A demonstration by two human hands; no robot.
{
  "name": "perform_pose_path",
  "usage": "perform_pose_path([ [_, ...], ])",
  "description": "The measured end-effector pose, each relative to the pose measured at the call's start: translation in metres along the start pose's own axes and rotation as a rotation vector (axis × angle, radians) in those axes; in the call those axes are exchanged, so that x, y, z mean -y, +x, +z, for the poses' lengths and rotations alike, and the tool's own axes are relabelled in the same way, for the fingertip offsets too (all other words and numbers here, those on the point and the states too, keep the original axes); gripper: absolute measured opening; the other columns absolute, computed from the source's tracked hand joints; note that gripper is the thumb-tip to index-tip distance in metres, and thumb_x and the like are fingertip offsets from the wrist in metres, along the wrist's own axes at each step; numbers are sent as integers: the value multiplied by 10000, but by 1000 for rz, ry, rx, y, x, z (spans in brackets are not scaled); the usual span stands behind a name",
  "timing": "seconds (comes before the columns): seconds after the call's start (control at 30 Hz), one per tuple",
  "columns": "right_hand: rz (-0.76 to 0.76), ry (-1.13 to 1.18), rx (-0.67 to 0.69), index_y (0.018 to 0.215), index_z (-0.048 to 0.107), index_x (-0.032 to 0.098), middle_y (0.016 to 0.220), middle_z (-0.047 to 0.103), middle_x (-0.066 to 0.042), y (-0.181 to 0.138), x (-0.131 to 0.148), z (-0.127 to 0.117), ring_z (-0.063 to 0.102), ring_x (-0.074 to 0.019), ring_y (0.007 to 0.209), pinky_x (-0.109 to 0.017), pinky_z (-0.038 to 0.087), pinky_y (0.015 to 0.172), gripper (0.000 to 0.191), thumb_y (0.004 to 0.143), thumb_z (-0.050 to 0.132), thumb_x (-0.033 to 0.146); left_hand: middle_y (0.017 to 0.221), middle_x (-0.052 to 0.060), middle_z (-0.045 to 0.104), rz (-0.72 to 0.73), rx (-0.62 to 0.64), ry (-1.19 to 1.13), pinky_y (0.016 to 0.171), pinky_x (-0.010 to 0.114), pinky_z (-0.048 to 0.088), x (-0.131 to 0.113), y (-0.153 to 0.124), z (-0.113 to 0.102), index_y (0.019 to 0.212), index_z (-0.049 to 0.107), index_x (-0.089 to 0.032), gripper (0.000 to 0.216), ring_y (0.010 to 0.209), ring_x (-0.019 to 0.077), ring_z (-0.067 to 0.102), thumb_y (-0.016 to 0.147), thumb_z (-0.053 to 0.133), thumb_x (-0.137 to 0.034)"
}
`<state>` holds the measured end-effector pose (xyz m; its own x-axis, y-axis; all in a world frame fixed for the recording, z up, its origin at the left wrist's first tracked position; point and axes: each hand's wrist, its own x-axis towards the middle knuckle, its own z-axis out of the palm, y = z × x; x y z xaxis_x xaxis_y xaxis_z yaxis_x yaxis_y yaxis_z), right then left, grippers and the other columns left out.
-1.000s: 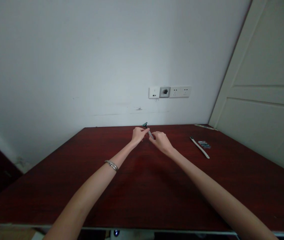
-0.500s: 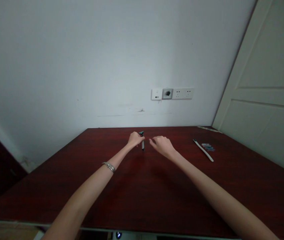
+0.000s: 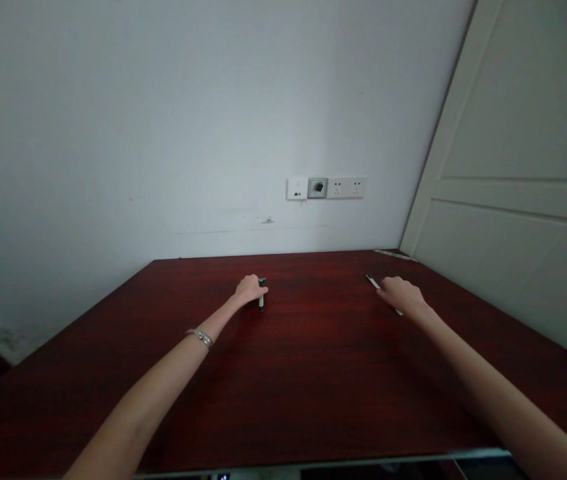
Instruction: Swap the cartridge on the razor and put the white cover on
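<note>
Head view: near the far edge of the table (image 3: pixel 288 387), the left hand (image 3: pixel 249 289) is pinching a razor (image 3: pixel 261 301), thumb over its handle; toward the far right corner, the right hand (image 3: pixel 402 295) is covering a pale stick (image 3: pixel 374 282), hiding its opening and grip. Left fingers lying beside the razor's head could be risking a nick

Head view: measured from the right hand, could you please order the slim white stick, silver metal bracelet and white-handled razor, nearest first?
1. White stick: partly behind the right hand.
2. White-handled razor: in the left hand.
3. Silver metal bracelet: farthest left.
</note>
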<state>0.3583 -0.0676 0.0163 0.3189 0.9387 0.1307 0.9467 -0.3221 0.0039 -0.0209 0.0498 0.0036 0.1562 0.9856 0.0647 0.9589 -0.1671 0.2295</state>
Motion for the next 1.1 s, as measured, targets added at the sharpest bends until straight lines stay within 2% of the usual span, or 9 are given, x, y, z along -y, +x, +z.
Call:
perform_pose_path([
  [0.13,51,26,33,937,648,145,959,640,-177,1,-18,9,632,-305,873,-362,462,684,322,823,459,379,811,123,696,-11,9,-9,577,204,465,2,1,5,773,701,-129,287,771,220,662,703,571,-374],
  [0.3,45,67,72,993,628,158,968,638,-167,3,-26,20,631,-286,853,-345,455,663,379,802,476,448,689,112,687,-9,39,-41,552,198,466,2,1,7,747,709,-119,292,673,195,661,719,563,-370],
  [0.57,11,53,96,955,613,122,980,627,-185,7,-27,34,628,-273,845,-322,434,661,294,825,440,321,635,98,677,-16,31,-48,585,202,478,1,-2,6,754,719,-126,267,653,187,660,724,568,-344],
  [0.83,-174,76,85,812,613,105,908,626,-169,9,-31,43,615,-236,826,-290,397,707,250,854,413,250,767,100,696,9,6,-53,573,198,461,4,-4,9,772,707,-132,271,736,189,655,708,555,-347],
  [0.97,-300,136,33,859,607,101,861,642,-141,3,-9,34,608,-222,823,-268,381,729,212,836,439,228,825,105,695,19,-5,-55,590,213,467,2,-8,8,775,700,-134,261,760,194,653,706,545,-332],
  [1.1,-390,250,9,897,611,141,861,660,-101,-12,44,18,613,-193,797,-231,372,711,195,828,452,230,848,111,691,13,-4,-52,624,233,477,1,-9,10,785,697,-139,256,793,207,653,717,538,-329],
])
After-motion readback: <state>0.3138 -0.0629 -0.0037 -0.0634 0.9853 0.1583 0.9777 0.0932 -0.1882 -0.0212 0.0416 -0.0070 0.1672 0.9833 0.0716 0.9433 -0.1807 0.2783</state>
